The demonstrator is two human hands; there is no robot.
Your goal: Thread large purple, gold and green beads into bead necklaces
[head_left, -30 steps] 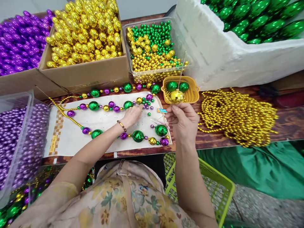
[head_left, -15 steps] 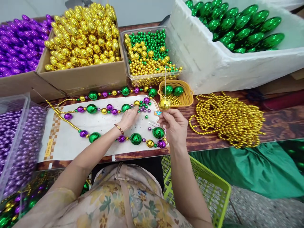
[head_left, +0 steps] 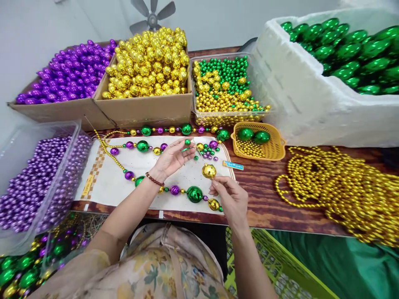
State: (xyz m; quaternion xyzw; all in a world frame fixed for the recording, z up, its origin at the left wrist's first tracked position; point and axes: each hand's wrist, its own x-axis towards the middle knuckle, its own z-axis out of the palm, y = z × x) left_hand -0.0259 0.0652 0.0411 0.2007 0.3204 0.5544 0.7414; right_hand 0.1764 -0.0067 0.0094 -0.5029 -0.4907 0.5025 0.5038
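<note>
My right hand (head_left: 231, 197) is closed in a pinch just below a shiny gold bead (head_left: 208, 170). A thin needle (head_left: 200, 153) runs through that bead, its tip slanting up and left. At the tip, my left hand (head_left: 174, 157) pinches a small green bead (head_left: 187, 142) between thumb and fingers. Loose small purple and green beads (head_left: 208, 153) lie on the white cloth (head_left: 109, 193) beyond my right hand. A strung garland of green, purple and gold beads (head_left: 195, 194) curves across the cloth, partly hidden by my left forearm.
Boxes of purple beads (head_left: 68, 74) and gold beads (head_left: 149, 62) stand behind. A clear bin (head_left: 229, 113), an orange basket (head_left: 279, 155) and a foam box (head_left: 299, 112) stand right of them. Gold bead strands (head_left: 349, 187) lie right; a purple-bead tub (head_left: 73, 137) sits left.
My left hand has lifted from the loose beads with a small green bead. My right hand has lowered the gold bead and tilted the needle leftward. The view has shifted.
</note>
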